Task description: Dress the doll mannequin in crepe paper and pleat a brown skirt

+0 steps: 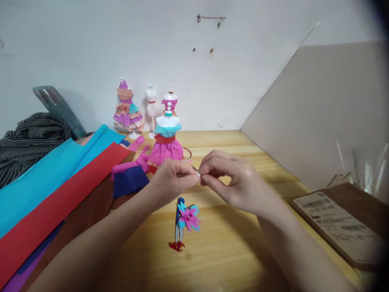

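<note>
The fingertips of my left hand (179, 176) and my right hand (234, 178) meet in a pinch above the table. Between them shows a small white piece (198, 173), mostly covered by the fingers; its kind is too small to tell. Below the hands lies a pair of blue-handled snips (178, 219), blades towards me. A pink and blue paper flower (190, 218) rests against them, and a red paper scrap (176, 245) is at the blade tips. Just behind my left hand stands a mini dress form (167, 140) in a blue, red and pink paper outfit.
More dress forms (129, 109) stand by the wall. Blue crepe paper (60, 162), red crepe paper (67, 207) and dark blue scraps (129, 181) cover the left side. A striped cloth (36, 129) lies far left. A labelled brown package (337, 223) is at right.
</note>
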A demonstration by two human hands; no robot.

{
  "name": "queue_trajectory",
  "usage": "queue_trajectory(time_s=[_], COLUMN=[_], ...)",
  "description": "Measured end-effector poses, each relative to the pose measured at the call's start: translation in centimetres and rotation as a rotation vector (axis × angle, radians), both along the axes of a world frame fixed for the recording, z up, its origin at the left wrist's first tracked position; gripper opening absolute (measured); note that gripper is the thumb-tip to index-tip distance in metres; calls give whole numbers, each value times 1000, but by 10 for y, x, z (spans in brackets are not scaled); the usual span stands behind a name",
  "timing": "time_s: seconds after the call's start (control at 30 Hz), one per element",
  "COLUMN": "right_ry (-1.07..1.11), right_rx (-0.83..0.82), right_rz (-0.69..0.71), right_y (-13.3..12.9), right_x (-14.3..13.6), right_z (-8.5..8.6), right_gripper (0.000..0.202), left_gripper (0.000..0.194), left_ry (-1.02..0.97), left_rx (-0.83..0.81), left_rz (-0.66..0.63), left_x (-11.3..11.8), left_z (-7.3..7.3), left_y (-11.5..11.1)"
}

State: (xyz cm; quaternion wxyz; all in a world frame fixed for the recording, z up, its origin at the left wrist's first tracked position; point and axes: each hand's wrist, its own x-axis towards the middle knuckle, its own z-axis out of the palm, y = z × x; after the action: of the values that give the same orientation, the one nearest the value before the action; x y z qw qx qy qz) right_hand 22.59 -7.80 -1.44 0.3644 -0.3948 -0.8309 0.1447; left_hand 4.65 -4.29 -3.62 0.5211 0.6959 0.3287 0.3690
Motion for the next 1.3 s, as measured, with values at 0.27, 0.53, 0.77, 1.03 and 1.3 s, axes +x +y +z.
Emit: queue_trajectory(time_s=[0.27, 0.53, 0.77, 1.03, 1.3], right_ry=[-89, -56, -64, -92, -122], right_rx=[187, 253, 280, 283, 277], right_rz=[42, 71, 72, 82, 126], right_y=[-3, -1, 1, -1, 0], right_x=[0, -2, -2, -2, 0], right_z=[1, -2, -3, -2, -3], right_gripper=[20, 21, 20, 20, 19], left_gripper=[21, 22, 21, 19, 17], left_ry=[55, 77, 69, 2, -69], left_rx=[98, 55, 62, 48, -140], left_rz=[-53, -45, -50, -73, -57], left_x=[-1, 0, 1, 0, 1], left_z=[-2, -3, -7, -7, -5], left_y=[-3, -3, -1, 1, 2])
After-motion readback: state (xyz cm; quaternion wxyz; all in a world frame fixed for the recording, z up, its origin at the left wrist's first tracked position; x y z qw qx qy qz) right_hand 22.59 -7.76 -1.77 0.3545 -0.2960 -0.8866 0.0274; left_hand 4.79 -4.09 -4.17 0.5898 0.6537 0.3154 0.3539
